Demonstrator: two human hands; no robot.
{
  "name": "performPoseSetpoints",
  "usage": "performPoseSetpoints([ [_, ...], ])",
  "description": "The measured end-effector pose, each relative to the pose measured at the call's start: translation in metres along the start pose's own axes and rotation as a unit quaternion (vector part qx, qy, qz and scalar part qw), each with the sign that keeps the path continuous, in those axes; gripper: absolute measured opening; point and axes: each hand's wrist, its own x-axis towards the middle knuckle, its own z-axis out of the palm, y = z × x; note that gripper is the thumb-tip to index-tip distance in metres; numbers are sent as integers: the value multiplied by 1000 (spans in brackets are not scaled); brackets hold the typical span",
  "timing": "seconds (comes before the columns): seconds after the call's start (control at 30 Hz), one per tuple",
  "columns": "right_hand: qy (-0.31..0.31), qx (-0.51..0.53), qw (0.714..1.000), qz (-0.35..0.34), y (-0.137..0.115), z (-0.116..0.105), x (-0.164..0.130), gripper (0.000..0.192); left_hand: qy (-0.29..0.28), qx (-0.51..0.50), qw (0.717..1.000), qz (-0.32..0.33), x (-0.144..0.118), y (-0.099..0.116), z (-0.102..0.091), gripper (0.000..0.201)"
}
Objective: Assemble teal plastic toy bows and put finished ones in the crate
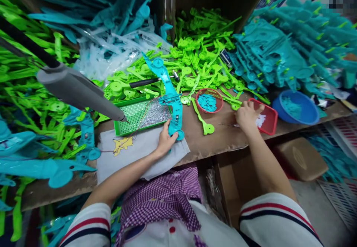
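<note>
My left hand (166,140) grips the lower end of a long turquoise plastic part (175,107), thumb on its face. The part stands tilted over the right end of a green perforated tray (122,131) holding small silvery pieces. My right hand (247,117) is at the left side of a red tray (272,122) with small white pieces (260,120). Its fingers are spread over the tray, partly hidden. A thin metal-shafted tool (227,124) lies beside this hand, its other end covered by it. A light-green part (203,118) lies between my hands.
A grey pen-shaped tool (80,90) hangs at the left. A hammer (153,80) rests on heaped light-green parts (200,53). A red basket (209,100) holds turquoise pieces; a blue bowl (297,109) stands at right. Turquoise parts (295,50) are stacked behind. A grey cloth (139,157) covers the front edge.
</note>
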Motion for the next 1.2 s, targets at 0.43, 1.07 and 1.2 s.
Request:
performPoseSetpoints([
  [0.43,1,12,1000,17,-5,1,11,29,-8,-11,1000,7,0,-4,-1,66],
  [1.07,101,136,984,51,0,15,10,28,-19,-39,999,-8,0,-1,0,71],
  [1.2,205,241,949,1,-18,-7,-8,39,-22,-42,999,-5,0,-2,0,70],
])
